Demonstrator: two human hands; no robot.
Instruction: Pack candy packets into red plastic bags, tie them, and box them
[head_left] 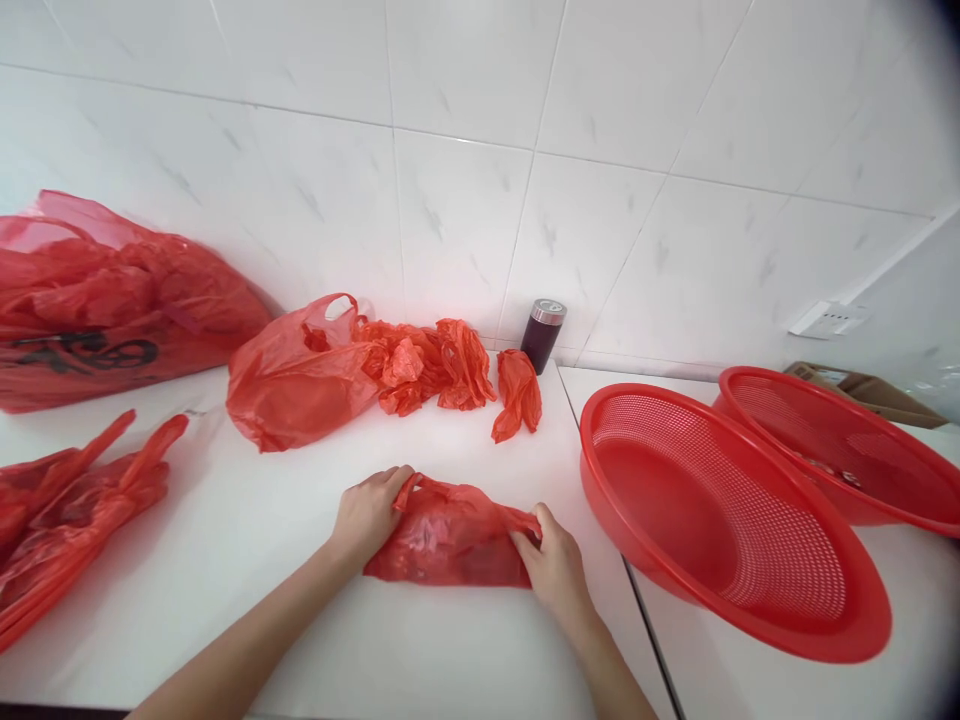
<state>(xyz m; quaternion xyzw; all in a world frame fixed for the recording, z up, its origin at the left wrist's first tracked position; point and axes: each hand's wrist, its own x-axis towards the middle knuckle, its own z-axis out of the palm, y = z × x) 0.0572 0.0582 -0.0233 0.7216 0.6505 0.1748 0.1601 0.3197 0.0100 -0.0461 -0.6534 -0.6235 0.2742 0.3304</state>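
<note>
Red plastic bag [456, 540], gripped at both ends between left hand [371, 515] and right hand [556, 565], is apparently being straightened, the next move wanting even tension

Red plas. bag [457, 545], crinkled, on wht tbl [420, 650]

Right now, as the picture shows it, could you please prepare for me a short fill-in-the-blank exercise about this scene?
1. The left hand and right hand hold the same red plastic ____.
2. The dark tumbler stands near the tiled ____.
3. The nearer perforated basin lies on the picture's ____ side.

Missing words: bag; wall; right.
</note>
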